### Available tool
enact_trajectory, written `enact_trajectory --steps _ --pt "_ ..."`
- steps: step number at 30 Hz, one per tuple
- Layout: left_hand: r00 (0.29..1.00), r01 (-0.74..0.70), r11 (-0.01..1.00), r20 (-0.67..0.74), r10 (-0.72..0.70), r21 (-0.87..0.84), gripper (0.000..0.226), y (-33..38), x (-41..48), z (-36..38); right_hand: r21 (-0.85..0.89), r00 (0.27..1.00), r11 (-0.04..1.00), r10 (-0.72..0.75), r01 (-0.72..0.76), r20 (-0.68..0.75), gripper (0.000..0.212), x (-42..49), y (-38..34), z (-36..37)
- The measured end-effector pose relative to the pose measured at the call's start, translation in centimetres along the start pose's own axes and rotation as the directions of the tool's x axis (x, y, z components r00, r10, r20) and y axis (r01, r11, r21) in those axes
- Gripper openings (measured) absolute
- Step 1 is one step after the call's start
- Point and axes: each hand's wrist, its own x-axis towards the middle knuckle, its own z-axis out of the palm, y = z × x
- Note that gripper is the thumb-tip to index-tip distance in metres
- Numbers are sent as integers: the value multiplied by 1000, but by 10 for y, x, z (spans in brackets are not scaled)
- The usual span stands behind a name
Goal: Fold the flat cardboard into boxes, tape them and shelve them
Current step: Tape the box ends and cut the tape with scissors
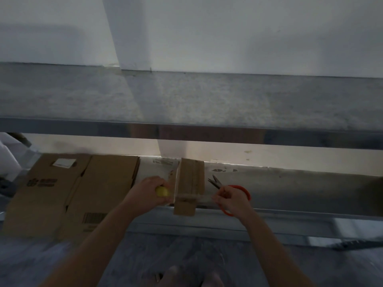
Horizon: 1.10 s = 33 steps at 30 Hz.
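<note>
Taping step: the small box (189,187) stands at the shelf's (290,183) front edge, tape (186,197) stretched across it from the left hand (149,188), fingers curled round the roll (162,191), to the right hand (232,200) gripping scissors (228,187); a cut likely comes next.

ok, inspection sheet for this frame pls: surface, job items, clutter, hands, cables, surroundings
Surface: pale lower shelf, carrying the work.
Job's things: small folded box on the shelf, with a clear tape strip stretched across its near end. Flat cardboard lies to its left.
Clutter: nothing seen.
Hands: left hand grips a yellow roll, apparently tape, left of the box. Right hand holds orange-handled scissors right of the box.
Cables: nothing seen.
Surroundings: grey upper shelf, white wall behind, grey floor below. The image is dim and blurred.
</note>
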Motion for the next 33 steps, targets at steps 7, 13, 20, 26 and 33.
enact_trajectory --steps 7,13,20,26,33 --pt "999 34 998 18 -35 45 40 -7 10 8 -11 999 999 44 -44 7 12 12 10 12" --pt "994 78 995 74 -82 59 42 -19 17 14 69 996 994 83 -86 40 11 19 8 30" --pt "995 47 998 84 -51 52 57 -29 11 24 106 993 988 113 -108 -42 17 23 8 53" --pt "997 -62 988 57 54 139 66 -29 10 35 219 971 962 195 -162 -141 21 14 12 78" --pt "993 -119 987 33 116 105 72 -30 16 34 73 939 997 46 -22 -341 17 -18 3 96"
